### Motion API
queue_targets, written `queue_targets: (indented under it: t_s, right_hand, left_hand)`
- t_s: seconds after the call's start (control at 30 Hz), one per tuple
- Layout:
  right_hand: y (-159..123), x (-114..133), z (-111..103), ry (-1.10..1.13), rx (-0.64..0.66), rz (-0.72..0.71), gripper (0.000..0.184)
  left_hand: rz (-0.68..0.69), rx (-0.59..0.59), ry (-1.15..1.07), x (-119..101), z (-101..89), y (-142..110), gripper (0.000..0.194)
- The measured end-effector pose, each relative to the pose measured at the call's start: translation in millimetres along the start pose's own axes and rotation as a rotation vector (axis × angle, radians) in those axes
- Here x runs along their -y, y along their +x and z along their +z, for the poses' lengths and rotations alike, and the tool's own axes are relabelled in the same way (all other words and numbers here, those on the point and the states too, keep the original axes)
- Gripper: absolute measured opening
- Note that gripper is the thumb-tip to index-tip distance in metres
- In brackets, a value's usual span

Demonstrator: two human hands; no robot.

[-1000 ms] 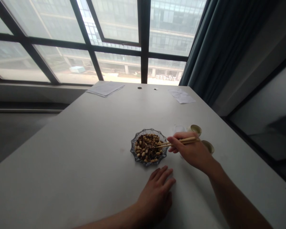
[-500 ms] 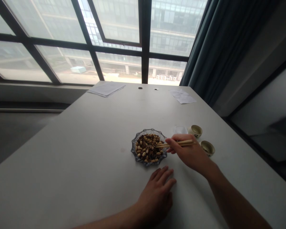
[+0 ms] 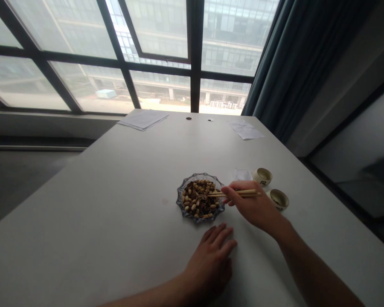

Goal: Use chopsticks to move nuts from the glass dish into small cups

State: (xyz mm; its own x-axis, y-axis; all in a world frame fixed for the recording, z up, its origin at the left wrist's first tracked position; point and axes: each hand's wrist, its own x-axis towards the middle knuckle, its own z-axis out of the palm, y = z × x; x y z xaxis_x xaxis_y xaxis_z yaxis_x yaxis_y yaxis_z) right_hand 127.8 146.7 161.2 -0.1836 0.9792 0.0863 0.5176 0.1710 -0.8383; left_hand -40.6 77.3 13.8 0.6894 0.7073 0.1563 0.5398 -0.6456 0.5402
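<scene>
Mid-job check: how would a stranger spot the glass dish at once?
On the white table by the window, look just beyond the left hand. The glass dish sits there, filled with nut-like pieces, chopsticks from the right hand reaching in. Its zigzag rim sets it apart from the round cups.

Open table (image 3: pixel 115 192) left of the glass bowl (image 3: pixel 188 216), crowded right
The right hand (image 3: pixel 254 207), chopsticks (image 3: pixel 245 193) and two cups (image 3: pixel 264 175) (image 3: pixel 279 198) obstruct that side; the left hand (image 3: pixel 211 253) blocks the near approach
</scene>
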Motion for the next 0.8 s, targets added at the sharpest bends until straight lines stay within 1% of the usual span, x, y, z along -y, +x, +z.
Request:
queue_targets:
  t_s: [0.17,0.23,0.3,0.37,0.43,0.53,0.6,0.7,0.73,0.8]
  right_hand:
    - [0,-2,0,-0.040,-0.030,0.003,0.046]
    - [-3,2,-4,-0.039,-0.049,0.003,0.043]
    - [-9,9,-14,-0.037,-0.081,0.002,0.041]
    - [-19,15,-29,-0.061,-0.148,0.004,0.041]
    - [-32,18,-51,-0.128,-0.263,0.018,0.041]
    - [-50,14,-87,-0.272,-0.473,0.122,0.039]
    - [-58,8,-109,-0.347,-0.562,0.201,0.039]
    - [-60,-4,-131,-0.352,-0.573,0.367,0.031]
    - [-59,-9,-136,-0.335,-0.559,0.409,0.029]
    - [-53,-20,-140,-0.298,-0.524,0.450,0.028]
  left_hand:
    - [-0.001,0.013,0.007,0,-0.9,0,0.054]
    - [-0.004,0.014,0.007,0,-1.9,0,0.053]
    - [-0.004,0.015,0.002,-1,-2.8,0,0.053]
    - [-0.003,0.015,-0.005,-2,-3.4,0,0.053]
    - [-0.002,0.015,-0.007,-2,-3.4,0,0.052]
    - [-0.002,0.016,-0.003,-2,-2.7,-1,0.053]
    - [-0.005,0.021,0.002,-2,-2.1,-1,0.054]
    - [-0.006,0.031,0.012,-2,-1.4,0,0.055]
    - [-0.005,0.033,0.016,-2,-1.3,1,0.056]
    - [-0.003,0.032,0.021,-2,-1.1,1,0.057]
